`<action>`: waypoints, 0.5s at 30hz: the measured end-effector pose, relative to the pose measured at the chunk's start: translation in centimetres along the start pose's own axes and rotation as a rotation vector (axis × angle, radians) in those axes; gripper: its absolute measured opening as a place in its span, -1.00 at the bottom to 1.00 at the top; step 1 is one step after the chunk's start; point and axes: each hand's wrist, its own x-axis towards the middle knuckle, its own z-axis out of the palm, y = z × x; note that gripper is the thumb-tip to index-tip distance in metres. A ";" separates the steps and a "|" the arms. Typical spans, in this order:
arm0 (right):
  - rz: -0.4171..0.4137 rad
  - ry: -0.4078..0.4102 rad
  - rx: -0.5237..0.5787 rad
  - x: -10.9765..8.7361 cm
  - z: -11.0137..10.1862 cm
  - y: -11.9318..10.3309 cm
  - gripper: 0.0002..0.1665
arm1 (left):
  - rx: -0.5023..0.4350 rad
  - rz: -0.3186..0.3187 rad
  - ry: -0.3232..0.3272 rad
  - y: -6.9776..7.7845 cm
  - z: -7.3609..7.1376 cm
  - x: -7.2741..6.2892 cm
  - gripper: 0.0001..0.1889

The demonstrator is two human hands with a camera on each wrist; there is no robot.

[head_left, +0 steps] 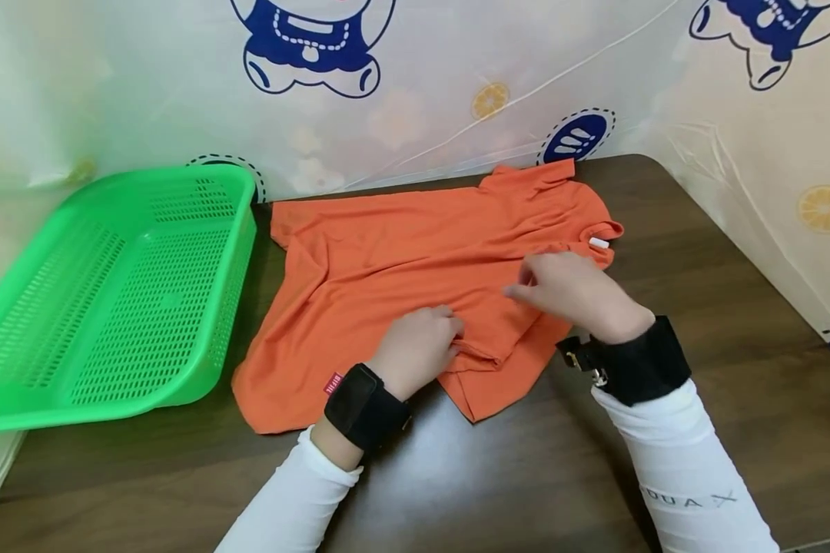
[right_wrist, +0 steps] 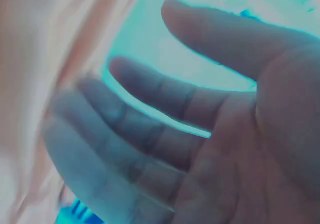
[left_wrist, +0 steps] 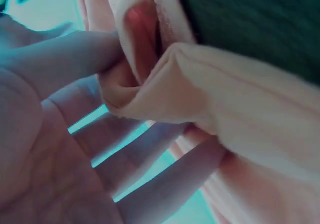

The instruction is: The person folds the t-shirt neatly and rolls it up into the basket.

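Observation:
An orange T-shirt (head_left: 387,269) lies spread across the dark wooden table, its collar end at the right and one sleeve folded over near the front edge. My left hand (head_left: 418,349) pinches the cloth at that lower edge. In the left wrist view, the thumb of my left hand (left_wrist: 65,124) meets a bunched fold of the shirt (left_wrist: 165,92), with the other fingers partly hidden behind the fabric. Over the collar side is my right hand (head_left: 574,288), its thumb apart from loosely bent fingers. The right wrist view shows nothing held in my right hand (right_wrist: 200,134).
A green perforated plastic basket (head_left: 238,253) stands to the left of the shirt. Around the back and sides hangs a printed plastic sheet (head_left: 422,100). The brown tabletop (head_left: 726,369) extends to the right. A small white tag (head_left: 598,243) sits at the collar.

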 end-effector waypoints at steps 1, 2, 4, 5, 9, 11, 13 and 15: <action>-0.031 -0.009 -0.005 -0.3 0.0 -1.0 -0.67 | -0.005 0.002 0.006 -0.3 -0.1 0.0 -0.97; -0.057 -0.017 -0.014 -0.6 0.1 -2.0 -0.67 | -0.015 -0.001 0.007 -0.5 -0.2 0.0 -0.97; -0.096 -0.042 -0.026 -1.1 0.5 -3.7 -0.65 | -0.049 -0.012 -0.004 -1.0 -0.4 0.1 -0.98; -0.109 -0.061 -0.044 -1.2 0.8 -4.4 -0.63 | -0.070 -0.020 -0.011 -1.2 -0.5 0.1 -0.96; -0.148 -0.124 -0.128 -1.4 2.1 -6.2 -0.53 | -0.134 -0.068 -0.020 -1.7 -0.8 0.2 -0.90; -0.147 -0.159 -0.164 -1.4 2.8 -6.7 -0.47 | -0.143 -0.090 -0.006 -1.9 -1.0 0.1 -0.91; -0.136 -0.182 -0.205 -1.4 3.4 -7.1 -0.43 | -0.136 -0.118 0.019 -2.1 -1.2 -0.1 -0.92; -0.116 -0.211 -0.243 -1.4 4.1 -7.5 -0.41 | -0.119 -0.147 0.055 -2.3 -1.4 -0.2 -0.92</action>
